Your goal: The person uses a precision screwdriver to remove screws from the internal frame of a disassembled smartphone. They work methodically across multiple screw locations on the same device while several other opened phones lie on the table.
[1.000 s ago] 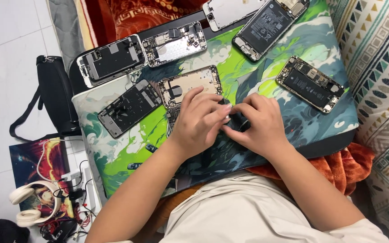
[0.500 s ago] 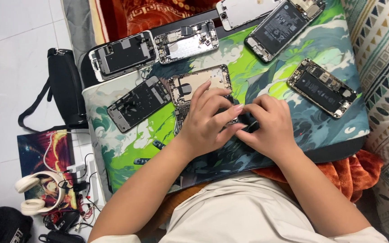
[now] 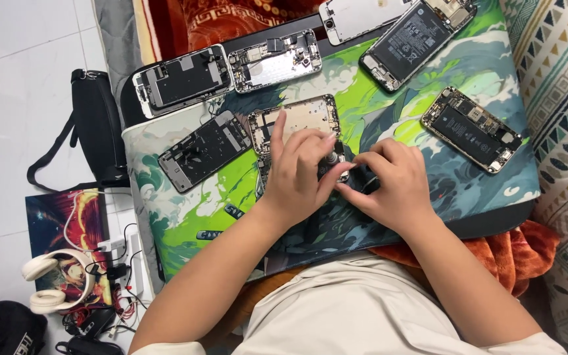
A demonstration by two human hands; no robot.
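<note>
The left hand [image 3: 300, 167] is lifting its index finger [image 3: 277, 131] away from the others; a second ago that finger was curled in with the rest, and now it is pointing up over the pale opened phone shell [image 3: 295, 118]. The right hand [image 3: 389, 184] is sliding slightly downward on the mat [image 3: 185, 217], its fingertips [image 3: 346, 190] now meeting the left hand's. A small grey round part [image 3: 330, 158] is now showing between the left fingers.

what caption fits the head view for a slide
Both hands, left hand and right hand, work a small part over an opened phone on a green mat.
</note>
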